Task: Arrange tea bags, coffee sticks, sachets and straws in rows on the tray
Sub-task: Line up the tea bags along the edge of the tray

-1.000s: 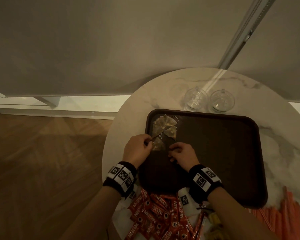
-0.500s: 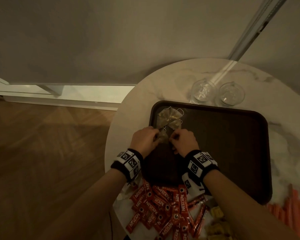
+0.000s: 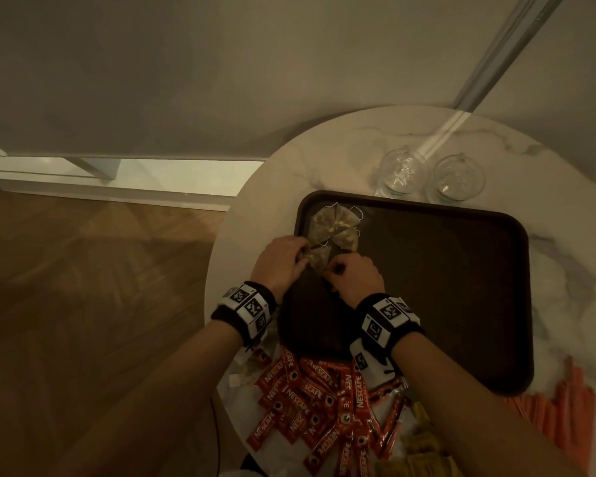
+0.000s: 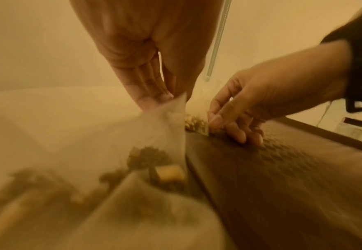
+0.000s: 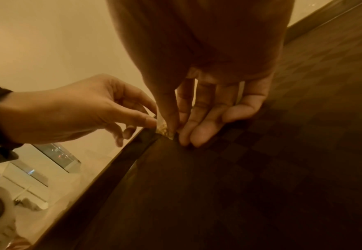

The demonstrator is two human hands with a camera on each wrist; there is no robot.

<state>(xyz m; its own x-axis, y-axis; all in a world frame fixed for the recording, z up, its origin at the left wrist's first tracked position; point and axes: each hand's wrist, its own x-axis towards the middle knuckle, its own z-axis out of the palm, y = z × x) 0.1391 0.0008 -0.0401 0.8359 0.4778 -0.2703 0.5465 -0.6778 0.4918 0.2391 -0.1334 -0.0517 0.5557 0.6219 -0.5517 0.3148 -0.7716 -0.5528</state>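
A dark brown tray (image 3: 427, 287) lies on the round marble table. Two pyramid tea bags (image 3: 334, 223) sit in the tray's far left corner. Just in front of them is a third tea bag (image 3: 319, 262), held from both sides. My left hand (image 3: 301, 254) pinches its left edge with thumb and forefinger (image 5: 147, 121). From the right, my right hand (image 3: 331, 270) pinches it low against the tray floor (image 5: 175, 133). In the left wrist view, blurred tea bags (image 4: 154, 152) fill the foreground under my left fingers (image 4: 154, 96).
Red Nescafe coffee sticks (image 3: 310, 401) lie heaped at the table's near edge, with yellow sachets (image 3: 417, 449) beside them. Orange straws (image 3: 558, 407) lie at the near right. Two glass cups (image 3: 403, 170) stand behind the tray. Wooden floor lies to the left.
Both hands have drawn closer together on the third tea bag and shifted it a little toward the two bags in the corner.
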